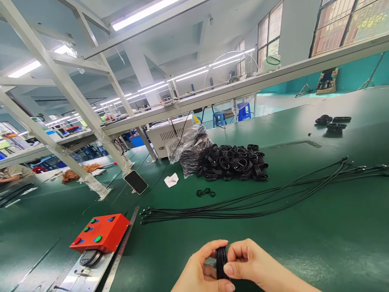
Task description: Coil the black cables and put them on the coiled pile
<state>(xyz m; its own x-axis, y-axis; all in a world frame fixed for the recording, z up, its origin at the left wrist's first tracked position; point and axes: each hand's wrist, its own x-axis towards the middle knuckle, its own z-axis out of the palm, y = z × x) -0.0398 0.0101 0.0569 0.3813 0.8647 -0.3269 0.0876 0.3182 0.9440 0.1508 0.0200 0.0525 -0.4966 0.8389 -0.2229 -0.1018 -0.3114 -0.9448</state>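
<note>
A black cable wound into a tight coil (221, 263) is held upright near the front edge of the bench. My left hand (202, 269) is closed round it, thumb at the bottom and fingers at the top. From the other side my right hand (246, 261) has its fingers curled, thumb and fingertips pressed at the coil's right side; the exact spot they pinch is partly hidden. Beyond my hands several long black cables (212, 213) lie stretched across the green bench (170, 247). Several small black rings (206, 192) lie just behind them.
A pile of coiled black cables (234, 162) sits by a clear plastic bag (194, 150). On the left are a red button box (101, 233), a steel ruler (121, 251) and a phone (136, 182). More coils (336, 126) lie far right. A shelf rail (188, 103) crosses above.
</note>
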